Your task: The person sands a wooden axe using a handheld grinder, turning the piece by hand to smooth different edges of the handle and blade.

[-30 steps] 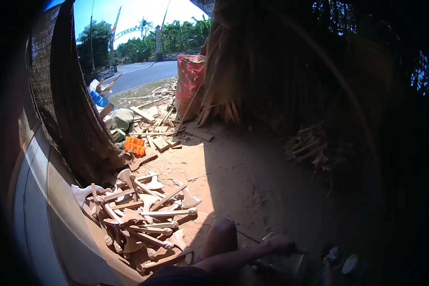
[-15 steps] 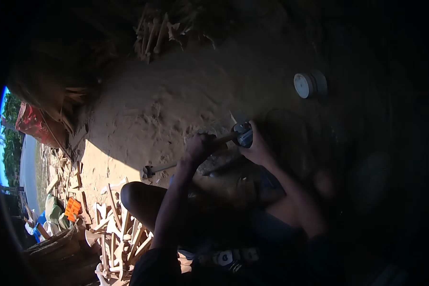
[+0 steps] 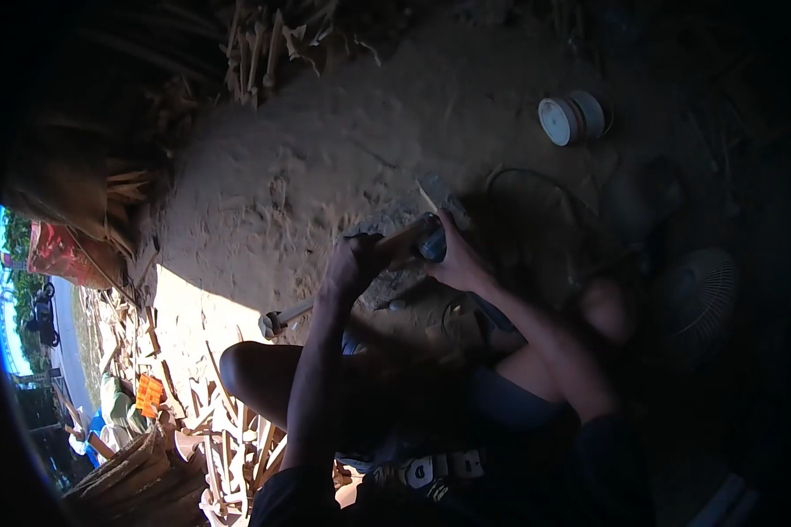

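Note:
Wrapped around a long pale wooden stick (image 3: 301, 309) is my left hand (image 3: 358, 263), its fingers closed. The stick slants from a knobbed lower-left end in sunlight up toward my right hand (image 3: 455, 259). That hand is closed on a dark rounded tool (image 3: 431, 241) with a bluish shine, pressed near the stick's upper end. Shadow hides the tool's exact kind and where it touches the stick. Just above, a thin pale sliver (image 3: 426, 195) points up and left. My bent knee (image 3: 259, 378) is under my left forearm.
A white cylindrical container (image 3: 558, 121) lies on the dirt ahead. Beyond my right hand a dark cord (image 3: 536, 174) loops. Pale wooden pieces (image 3: 228, 457) are piled at lower left, others (image 3: 259, 57) at the top. A round fan guard (image 3: 703, 299) is at right, an orange block (image 3: 149, 393) at left.
The view has shifted, showing more of the right side. Both hands, still gripping the stick and tool, sit slightly further left and closer together. A motorcycle has come into sight outside.

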A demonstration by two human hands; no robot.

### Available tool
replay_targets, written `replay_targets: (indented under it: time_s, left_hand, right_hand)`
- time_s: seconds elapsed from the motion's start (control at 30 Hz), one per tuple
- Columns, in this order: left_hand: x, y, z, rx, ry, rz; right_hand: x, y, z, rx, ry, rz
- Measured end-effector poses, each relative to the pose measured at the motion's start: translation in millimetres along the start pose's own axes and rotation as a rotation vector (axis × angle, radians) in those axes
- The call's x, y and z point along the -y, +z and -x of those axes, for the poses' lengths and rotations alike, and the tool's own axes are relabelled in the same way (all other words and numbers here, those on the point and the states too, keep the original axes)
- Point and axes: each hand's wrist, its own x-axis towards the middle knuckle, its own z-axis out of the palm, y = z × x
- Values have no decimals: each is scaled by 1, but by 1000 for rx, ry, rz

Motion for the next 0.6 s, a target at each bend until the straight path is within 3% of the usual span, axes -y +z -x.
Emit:
replay_targets:
  time_s: [0.23, 0.33, 0.43, 0.53, 0.6]
  left_hand:
    - [-1, 2, 4, -45, 70, -34]
    - [-1, -1, 4, -16, -15, 6]
    - [1, -2, 4, -12, -9, 55]
    - [8, -1, 4, 6, 24, 13]
    - [13, 3, 4, -39, 9, 23]
  right_hand:
    - [-3, 8, 1, -100, -99, 111]
    - [0, 7, 1, -173, -179, 134]
    - [-9, 14, -7, -101, -48, 23]
    - [-19, 24, -9, -252, -176, 198]
    - [-21, 24, -9, -205, -166, 147]
